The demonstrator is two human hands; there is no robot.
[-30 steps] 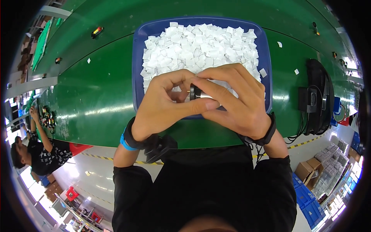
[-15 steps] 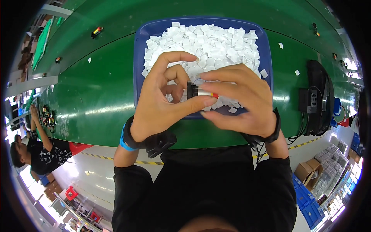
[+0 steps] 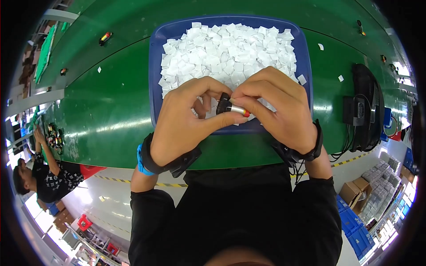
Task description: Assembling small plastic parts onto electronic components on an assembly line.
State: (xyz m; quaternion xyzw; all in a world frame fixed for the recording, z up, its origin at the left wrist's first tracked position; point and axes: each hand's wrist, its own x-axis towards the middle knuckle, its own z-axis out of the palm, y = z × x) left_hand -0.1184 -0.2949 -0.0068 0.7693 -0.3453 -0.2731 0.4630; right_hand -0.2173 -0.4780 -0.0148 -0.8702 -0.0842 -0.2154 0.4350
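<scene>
Pinching small silver cylinder (image 3: 234,109) between my left hand (image 3: 186,122) thumb and right hand (image 3: 277,111) fingertips, both closed tight, steadied over blue tray (image 3: 156,66) of white paper squares (image 3: 228,51), within reach.

The table (image 3: 111,111) is bright green and shiny. At twelve o'clock sits a blue tray (image 3: 154,66) full of small white paper squares (image 3: 226,53). A few white squares also lie on the green at two o'clock. In the middle, the left hand (image 3: 184,122) and the right hand (image 3: 277,111) hold a small piece (image 3: 233,107) that is black and silver with a red tip. The left wrist has a blue band (image 3: 139,157) and a black strap. The right wrist has a black strap (image 3: 310,148). The sleeves at six o'clock are black. At three o'clock is a black machine (image 3: 366,106). At nine o'clock another person wears a black shirt (image 3: 57,181) with a white pattern. The floor has a stripe of yellow and black (image 3: 120,181).
</scene>
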